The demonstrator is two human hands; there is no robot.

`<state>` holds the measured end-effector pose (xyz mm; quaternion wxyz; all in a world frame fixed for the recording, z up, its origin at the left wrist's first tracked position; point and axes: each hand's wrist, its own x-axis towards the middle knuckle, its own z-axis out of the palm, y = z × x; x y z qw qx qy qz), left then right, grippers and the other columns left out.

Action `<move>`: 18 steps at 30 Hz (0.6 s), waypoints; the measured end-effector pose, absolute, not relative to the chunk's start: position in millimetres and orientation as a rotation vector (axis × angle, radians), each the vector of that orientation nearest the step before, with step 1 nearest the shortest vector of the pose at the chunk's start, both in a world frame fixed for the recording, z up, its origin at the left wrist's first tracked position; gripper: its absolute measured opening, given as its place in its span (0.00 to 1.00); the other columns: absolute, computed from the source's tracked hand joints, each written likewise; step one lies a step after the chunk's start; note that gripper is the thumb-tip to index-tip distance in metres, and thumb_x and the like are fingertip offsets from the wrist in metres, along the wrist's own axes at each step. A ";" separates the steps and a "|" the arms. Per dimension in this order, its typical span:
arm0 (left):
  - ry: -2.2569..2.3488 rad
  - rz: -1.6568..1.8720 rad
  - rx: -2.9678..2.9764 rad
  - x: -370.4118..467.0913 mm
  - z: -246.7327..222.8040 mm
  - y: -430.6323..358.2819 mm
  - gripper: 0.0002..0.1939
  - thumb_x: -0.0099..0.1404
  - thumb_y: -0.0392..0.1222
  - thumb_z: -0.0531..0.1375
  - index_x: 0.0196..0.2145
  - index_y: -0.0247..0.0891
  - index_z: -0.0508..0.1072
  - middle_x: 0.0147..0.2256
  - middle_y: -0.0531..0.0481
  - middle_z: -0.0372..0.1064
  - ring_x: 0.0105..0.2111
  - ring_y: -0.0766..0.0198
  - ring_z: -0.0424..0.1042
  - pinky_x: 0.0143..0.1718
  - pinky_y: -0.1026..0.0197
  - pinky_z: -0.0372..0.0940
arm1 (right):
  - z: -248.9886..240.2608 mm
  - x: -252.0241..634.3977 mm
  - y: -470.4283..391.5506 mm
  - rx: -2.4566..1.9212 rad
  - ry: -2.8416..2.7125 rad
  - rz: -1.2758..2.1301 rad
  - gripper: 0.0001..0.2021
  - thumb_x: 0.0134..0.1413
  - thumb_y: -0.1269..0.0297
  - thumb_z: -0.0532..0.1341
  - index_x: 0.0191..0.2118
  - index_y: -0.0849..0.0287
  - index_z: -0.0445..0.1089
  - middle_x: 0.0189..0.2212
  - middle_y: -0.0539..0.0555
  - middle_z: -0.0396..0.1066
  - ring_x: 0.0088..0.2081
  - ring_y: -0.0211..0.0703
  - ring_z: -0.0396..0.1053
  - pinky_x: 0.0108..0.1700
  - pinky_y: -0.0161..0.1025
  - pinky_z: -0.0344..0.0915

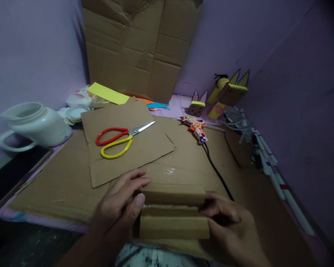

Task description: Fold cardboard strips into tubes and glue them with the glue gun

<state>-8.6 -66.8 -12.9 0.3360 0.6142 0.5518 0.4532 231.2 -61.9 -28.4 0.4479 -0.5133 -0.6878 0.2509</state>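
Note:
A folded cardboard piece lies lengthwise between my hands near the front edge of the work surface. Its two raised walls run left to right, with a whitish, glue-like line along the fold between them. At its left end, my left hand grips it, thumb on the near side and fingers beyond. My right hand pinches the right end, its fingertips partly hidden inside the fold. Beyond my left hand, scissors with one red and one yellow handle rest on a flat cardboard sheet. A patterned glue gun lies farther back.
A white ceramic pot stands at left beside a dark flat object. The glue gun's black cord runs toward my right hand. Cardboard animal figures and coloured paper sit at the back; white marker-like sticks line the right.

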 end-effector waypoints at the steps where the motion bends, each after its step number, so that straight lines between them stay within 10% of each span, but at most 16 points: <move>1: 1.417 1.123 1.757 -8.5 -11.2 -61.9 0.13 0.62 0.39 0.55 0.43 0.45 0.75 0.48 0.48 0.69 0.50 0.54 0.64 0.53 0.57 0.55 | -29.5 230.4 -60.7 -1.293 -1.718 0.610 0.06 0.38 0.72 0.63 0.17 0.56 0.71 0.26 0.53 0.77 0.29 0.46 0.76 0.27 0.32 0.72; 9: 1.407 0.953 2.136 5.7 -22.0 -50.4 0.17 0.61 0.33 0.53 0.46 0.41 0.72 0.43 0.46 0.69 0.43 0.57 0.68 0.45 0.60 0.63 | -26.9 248.0 -71.8 -1.264 -2.042 0.370 0.14 0.52 0.75 0.54 0.41 0.56 0.71 0.50 0.59 0.70 0.47 0.44 0.71 0.43 0.38 0.72; 18: 1.324 0.822 2.336 2.6 -4.6 -46.9 0.11 0.64 0.38 0.50 0.44 0.42 0.66 0.40 0.50 0.72 0.40 0.62 0.72 0.39 0.64 0.69 | -26.1 219.8 -80.7 -0.812 -2.344 0.066 0.09 0.60 0.67 0.55 0.41 0.53 0.73 0.40 0.43 0.77 0.40 0.33 0.73 0.62 0.37 0.51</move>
